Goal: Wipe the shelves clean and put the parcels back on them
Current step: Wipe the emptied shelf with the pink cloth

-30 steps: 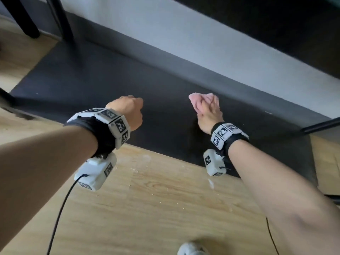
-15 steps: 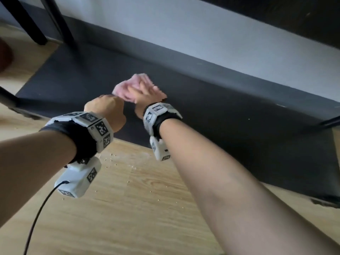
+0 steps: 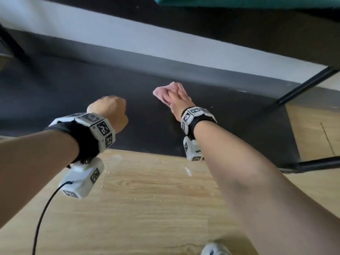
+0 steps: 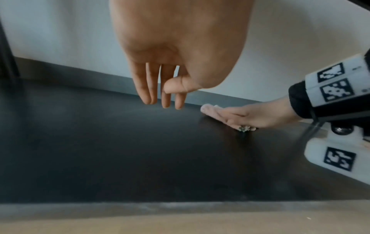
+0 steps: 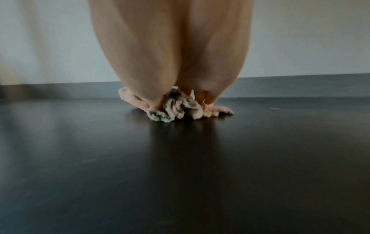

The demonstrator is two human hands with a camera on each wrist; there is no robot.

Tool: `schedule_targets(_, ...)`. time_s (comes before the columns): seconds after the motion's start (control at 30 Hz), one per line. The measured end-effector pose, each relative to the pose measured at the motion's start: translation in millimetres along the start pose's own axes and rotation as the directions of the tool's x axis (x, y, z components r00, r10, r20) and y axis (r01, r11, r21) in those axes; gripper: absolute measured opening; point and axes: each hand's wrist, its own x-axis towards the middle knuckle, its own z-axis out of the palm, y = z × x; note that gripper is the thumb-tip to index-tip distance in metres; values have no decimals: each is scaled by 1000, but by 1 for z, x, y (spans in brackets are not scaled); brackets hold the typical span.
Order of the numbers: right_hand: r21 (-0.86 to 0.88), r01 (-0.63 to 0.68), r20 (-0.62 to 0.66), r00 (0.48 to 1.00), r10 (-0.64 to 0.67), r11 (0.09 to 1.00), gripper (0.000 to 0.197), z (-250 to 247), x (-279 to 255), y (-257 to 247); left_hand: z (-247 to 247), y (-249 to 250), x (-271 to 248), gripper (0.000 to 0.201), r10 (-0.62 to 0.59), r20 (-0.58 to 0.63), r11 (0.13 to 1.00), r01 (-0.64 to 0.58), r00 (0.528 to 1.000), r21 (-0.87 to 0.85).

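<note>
A pink cloth (image 3: 160,92) lies on the black bottom shelf (image 3: 82,100). My right hand (image 3: 177,100) lies flat on top of it and presses it to the board. In the left wrist view the cloth (image 4: 208,109) pokes out past the fingers of the right hand (image 4: 252,116). In the right wrist view the cloth (image 5: 174,109) bunches under the palm (image 5: 170,55) on the shelf (image 5: 180,174). My left hand (image 3: 110,111) hovers above the shelf's front part, to the left of the cloth. Its fingers (image 4: 145,88) hang loosely and hold nothing. No parcel is in view.
The shelf (image 4: 120,150) ends at a white wall with a grey skirting (image 3: 165,65). An upper board (image 3: 239,24) hangs overhead with something teal (image 3: 239,0) on it. Black frame bars (image 3: 303,87) stand at the right. Wooden floor (image 3: 147,199) with crumbs, a cable (image 3: 42,218) and a shoe (image 3: 215,250) lie near me.
My right hand slid the cloth left until it was beside the left hand, then back to the right. The left hand stayed about where it was.
</note>
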Motion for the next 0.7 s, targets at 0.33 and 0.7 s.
schedule_targets(0.33, -22, -338, -181, 927, 329, 941, 68, 1, -92, 54, 18, 52, 5, 29, 96, 60, 995, -97, 994, 0)
schedule_targets(0.7, 84, -28, 4, 1000, 28, 996, 80, -5, 18, -13, 18, 56, 23, 34, 37, 34, 999, -37, 999, 6)
